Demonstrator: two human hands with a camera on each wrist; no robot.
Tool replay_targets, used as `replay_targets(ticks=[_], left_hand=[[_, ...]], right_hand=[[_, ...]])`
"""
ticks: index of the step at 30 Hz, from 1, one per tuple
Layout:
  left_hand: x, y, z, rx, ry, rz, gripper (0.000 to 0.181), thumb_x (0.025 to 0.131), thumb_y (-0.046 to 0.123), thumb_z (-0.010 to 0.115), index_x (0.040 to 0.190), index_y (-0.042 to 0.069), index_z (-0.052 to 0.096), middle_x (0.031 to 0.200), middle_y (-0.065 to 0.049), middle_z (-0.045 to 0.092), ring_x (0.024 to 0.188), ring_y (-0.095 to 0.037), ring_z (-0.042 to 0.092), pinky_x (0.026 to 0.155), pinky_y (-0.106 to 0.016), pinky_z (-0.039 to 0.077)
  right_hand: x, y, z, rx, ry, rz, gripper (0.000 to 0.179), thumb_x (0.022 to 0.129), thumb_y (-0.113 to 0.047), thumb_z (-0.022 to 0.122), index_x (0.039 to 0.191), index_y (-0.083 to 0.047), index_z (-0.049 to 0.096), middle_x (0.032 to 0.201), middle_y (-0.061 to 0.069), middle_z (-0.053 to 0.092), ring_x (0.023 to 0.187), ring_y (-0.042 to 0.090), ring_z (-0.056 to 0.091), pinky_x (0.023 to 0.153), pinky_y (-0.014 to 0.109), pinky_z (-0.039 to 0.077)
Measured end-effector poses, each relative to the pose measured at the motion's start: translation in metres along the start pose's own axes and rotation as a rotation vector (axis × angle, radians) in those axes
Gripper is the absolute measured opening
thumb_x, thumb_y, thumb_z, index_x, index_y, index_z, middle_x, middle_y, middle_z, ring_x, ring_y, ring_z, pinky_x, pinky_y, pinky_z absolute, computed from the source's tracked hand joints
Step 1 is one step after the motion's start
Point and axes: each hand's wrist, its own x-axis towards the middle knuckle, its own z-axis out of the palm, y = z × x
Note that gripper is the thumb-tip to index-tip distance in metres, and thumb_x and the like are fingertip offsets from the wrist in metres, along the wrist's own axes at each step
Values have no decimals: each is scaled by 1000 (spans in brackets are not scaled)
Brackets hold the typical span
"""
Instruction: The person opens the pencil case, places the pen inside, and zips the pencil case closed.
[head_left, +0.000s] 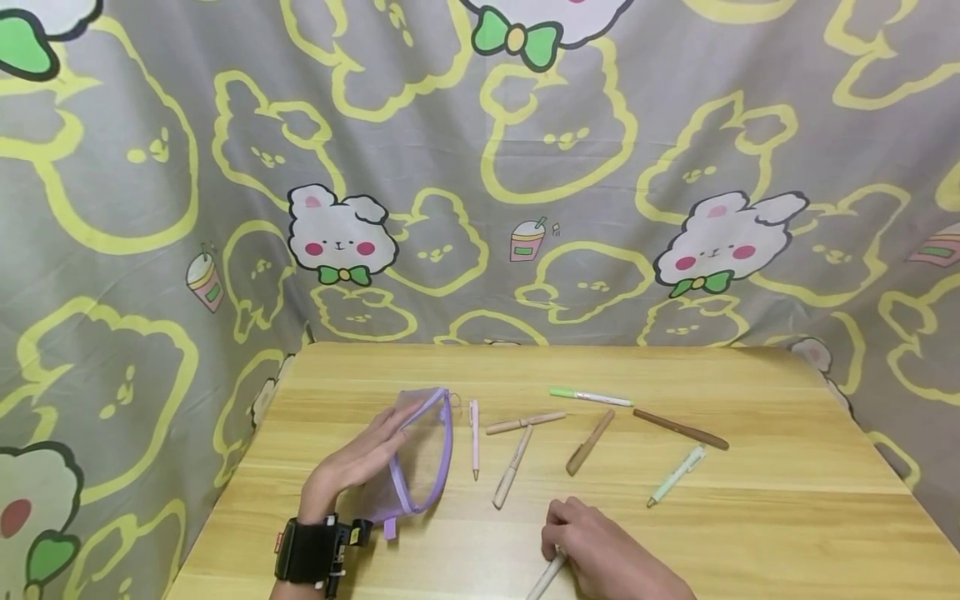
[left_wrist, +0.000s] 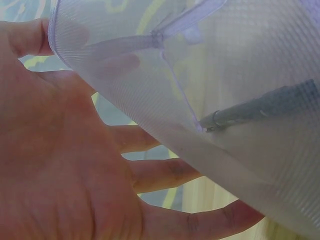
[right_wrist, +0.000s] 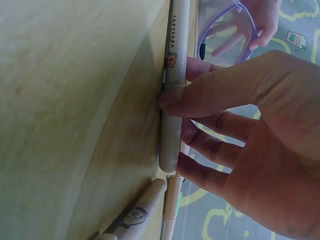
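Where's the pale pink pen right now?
In the head view, the pale pink pen lies left of the middle of the table, just right of the purple pouch, with a beige pen to its right.

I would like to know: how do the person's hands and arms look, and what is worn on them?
The left hand and right hand wear no gloves or visible rings. A wide black band circles the left wrist, with a small red tag and a compact black device attached. No sleeve is visible.
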Motion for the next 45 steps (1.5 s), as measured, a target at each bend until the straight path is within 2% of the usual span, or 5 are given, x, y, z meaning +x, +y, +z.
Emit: replay_targets(ticks=[12,20,34,41,45], left_hand=[[1,3,0,2,14,-24,59,111,37,30,166,19,19,167,-30,4,152,-53,7,106,-85,11],[2,5,1,3,16,-31,59,111,37,30,166,20,19,167,-30,4,151,-53,9,106,-85,13],[1,4,0,7,25,-19,59,111,36,31,165,16,21,167,-31,8,150,-54,12,108,-84,14],[-1,2,1,6,13,6,57,112,33,29,166,16,20,166,-29,12,151,-52,11,109,-83,13],[-1,1,1,9,13,4,57,112,34,29,166,16,20,166,-30,10,152,-52,9,109,-83,12]], right_hand=[[4,-4,-1,-6,39,-6,27,82,5,75,89,-21,70,89,-15,56,84,2,47,68,22,46],[9,-6,-9,-77,139,-16,26,82,4,74,93,-19,72,92,-12,61,84,3,55,71,25,52],[29,-6,-22,-138,234,118,25,80,5,75,99,-11,75,93,-6,68,84,10,65,74,29,60],[40,0,-23,-99,220,251,23,81,4,76,101,-9,76,87,-6,63,67,2,49,54,18,47],[50,0,-22,-91,242,283,23,83,1,77,103,-9,76,85,-7,60,64,0,46,51,16,43]])
